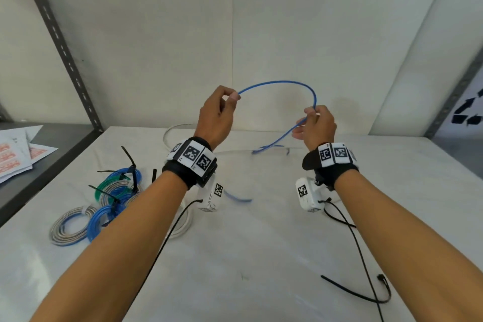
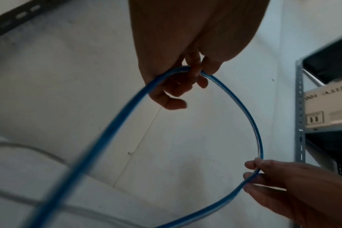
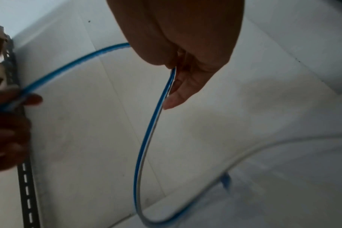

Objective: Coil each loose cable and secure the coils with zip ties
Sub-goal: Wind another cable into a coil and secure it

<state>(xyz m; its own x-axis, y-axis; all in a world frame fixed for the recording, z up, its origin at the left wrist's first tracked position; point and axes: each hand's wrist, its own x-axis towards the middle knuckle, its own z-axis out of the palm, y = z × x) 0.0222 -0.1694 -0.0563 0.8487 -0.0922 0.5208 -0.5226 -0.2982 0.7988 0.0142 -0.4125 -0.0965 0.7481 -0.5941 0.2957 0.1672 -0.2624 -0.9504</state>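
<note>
Both hands are raised above the white table [image 1: 261, 256] with a blue-and-white flat cable [image 1: 282, 83] arching between them. My left hand [image 1: 230, 97] pinches the cable between thumb and fingers at the arch's left end; the left wrist view shows the cable [image 2: 250, 114] passing through the left hand [image 2: 195, 72]. My right hand [image 1: 311, 117] pinches it at the right side, and the cable runs down from there to the table. In the right wrist view the cable [image 3: 146, 138] hangs from the right hand [image 3: 174, 74] in a long loop.
Several coiled cables [image 1: 104, 204] bound with black zip ties lie at the table's left. A loose black zip tie [image 1: 366, 293] lies at front right. A white cable [image 1: 177, 131] curves at the back. Papers [image 1: 18, 154] sit on a grey shelf to the left.
</note>
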